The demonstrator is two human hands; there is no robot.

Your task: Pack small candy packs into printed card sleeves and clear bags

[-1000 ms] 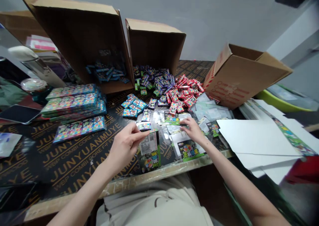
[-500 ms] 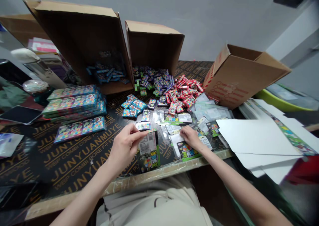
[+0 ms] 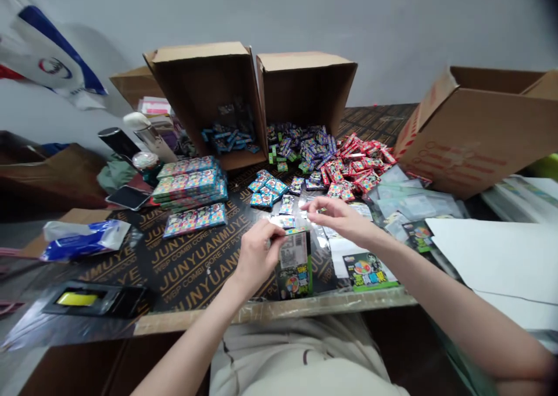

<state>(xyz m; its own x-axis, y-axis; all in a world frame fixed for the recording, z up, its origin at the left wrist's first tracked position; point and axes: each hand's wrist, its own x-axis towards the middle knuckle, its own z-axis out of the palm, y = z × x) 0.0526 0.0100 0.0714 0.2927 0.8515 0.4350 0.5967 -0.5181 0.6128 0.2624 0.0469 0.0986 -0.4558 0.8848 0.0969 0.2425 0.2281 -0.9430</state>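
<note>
My left hand (image 3: 260, 252) pinches the top edge of a black and green printed packet (image 3: 297, 273), which stands upright near the table's front edge. My right hand (image 3: 337, 217) hovers to the right of it with thumb and fingers apart and nothing visible between them. Below my right wrist lies another printed packet (image 3: 368, 272), partly over a white sheet (image 3: 342, 256). Just beyond my hands are a small black and white packet (image 3: 287, 204) and a cluster of small blue packets (image 3: 267, 189).
Two cartons stand on their sides at the back, one (image 3: 204, 76) with blue packets, the other (image 3: 305, 88) spilling purple ones (image 3: 311, 146). Red packets (image 3: 360, 160) lie near an upright carton (image 3: 475, 128). Stacked packs (image 3: 189, 181) and a phone (image 3: 128, 198) sit left, white sheets (image 3: 492, 256) right.
My right hand has lifted off the printed packet on the right and moved left toward my left hand, its fingers spreading. My left hand keeps its pinch. The view has swung left.
</note>
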